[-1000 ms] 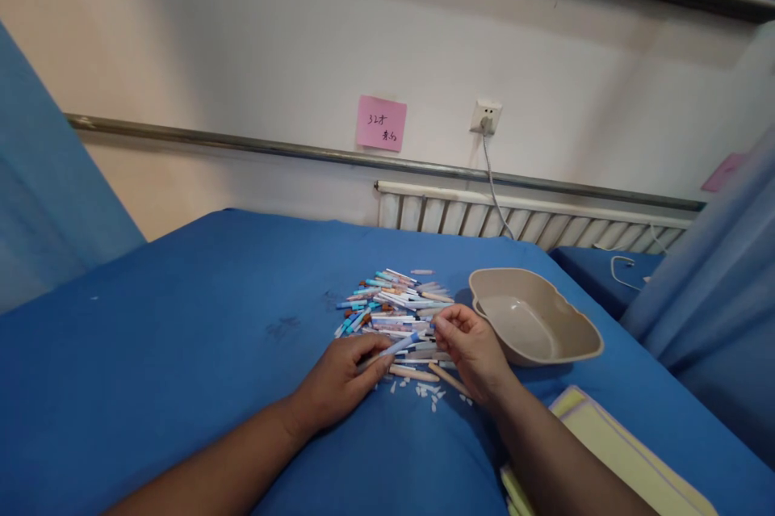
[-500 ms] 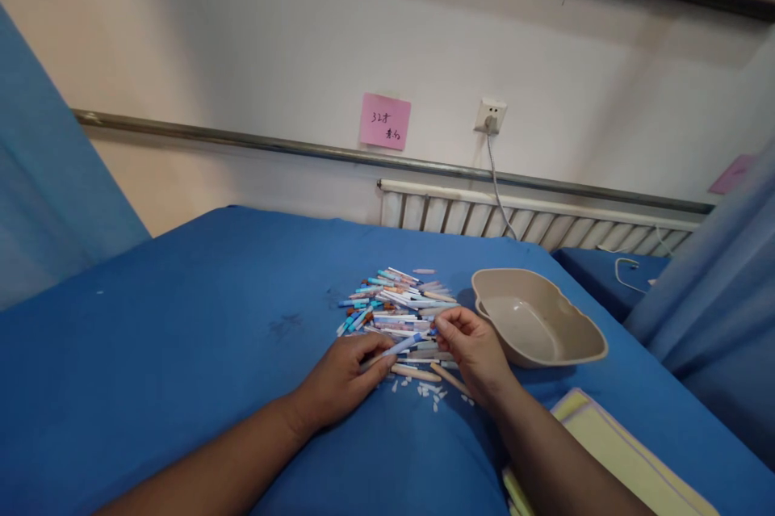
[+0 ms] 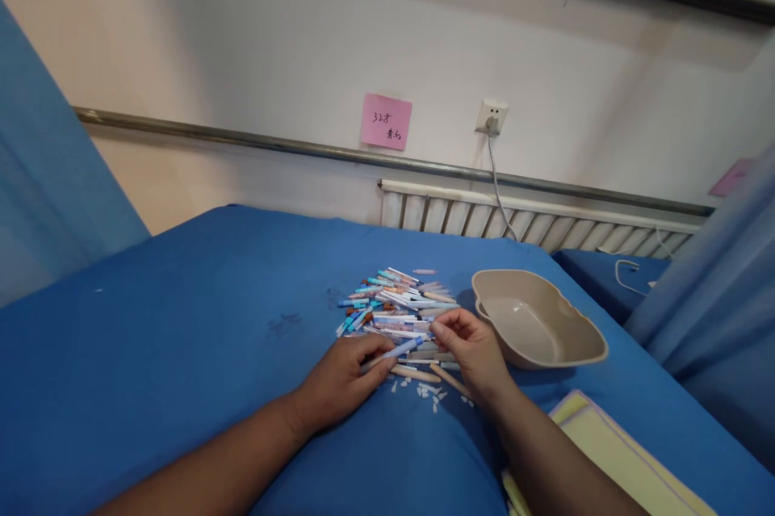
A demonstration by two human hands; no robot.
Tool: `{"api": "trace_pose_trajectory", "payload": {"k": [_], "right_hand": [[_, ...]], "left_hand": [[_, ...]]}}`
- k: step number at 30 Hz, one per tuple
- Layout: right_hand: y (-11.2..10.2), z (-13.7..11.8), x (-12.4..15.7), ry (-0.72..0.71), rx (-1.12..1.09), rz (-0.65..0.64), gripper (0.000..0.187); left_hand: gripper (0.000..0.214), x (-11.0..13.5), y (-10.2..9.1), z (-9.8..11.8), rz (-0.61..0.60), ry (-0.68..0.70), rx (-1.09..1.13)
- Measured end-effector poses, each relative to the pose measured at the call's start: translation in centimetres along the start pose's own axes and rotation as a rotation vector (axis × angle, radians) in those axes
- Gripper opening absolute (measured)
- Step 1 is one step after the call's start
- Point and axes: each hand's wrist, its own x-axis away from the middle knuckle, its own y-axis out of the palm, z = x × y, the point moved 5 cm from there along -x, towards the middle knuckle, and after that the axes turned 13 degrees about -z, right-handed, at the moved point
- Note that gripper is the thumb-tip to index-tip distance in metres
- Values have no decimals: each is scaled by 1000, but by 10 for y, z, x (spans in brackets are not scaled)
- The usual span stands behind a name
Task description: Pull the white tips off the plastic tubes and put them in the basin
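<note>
A light-blue pen (image 3: pixel 407 347) slants up to the right, its rear part inside my left hand (image 3: pixel 346 377), whose thumb and fingers are closed round it. At the pen's far end my right hand (image 3: pixel 475 350) pinches with thumb and forefinger; whatever lies between those fingertips is too small to make out. Behind and beneath both hands spreads a loose pile of pens (image 3: pixel 396 298) in white, blue, turquoise, orange and grey. Several small white pieces (image 3: pixel 429 392) lie scattered on the blue cloth in front of the pile. A tan pen (image 3: pixel 449 378) lies just left of my right wrist.
A beige plastic basin (image 3: pixel 566 326) stands right of the pile. Folded yellow cloth (image 3: pixel 617 447) lies at the lower right, partly under my right forearm. Blue fabric (image 3: pixel 182 322) covers the surface. Behind it are a white radiator (image 3: pixel 436 213), a metal rail (image 3: pixel 272 147) and a plugged-in cord (image 3: pixel 495 177).
The pen's far end and the right fingertips have shifted very slightly. Both hands otherwise keep their places, and the pile looks the same.
</note>
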Motion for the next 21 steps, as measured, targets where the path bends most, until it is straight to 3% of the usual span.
{"api": "trace_pose_trajectory", "payload": {"k": [9, 15, 17, 21], "right_hand": [[8, -1, 2, -24, 94, -23, 26], [20, -4, 7, -60, 269, -98, 18], [20, -5, 8, -63, 211, -111, 17], [15, -2, 7, -51, 6, -155, 37]], "left_hand": [[27, 1, 2, -3, -37, 10, -30], [26, 2, 6, 2, -46, 29, -56], [26, 2, 6, 3, -38, 26, -29], [29, 1, 3, 3, -41, 1, 75]]}}
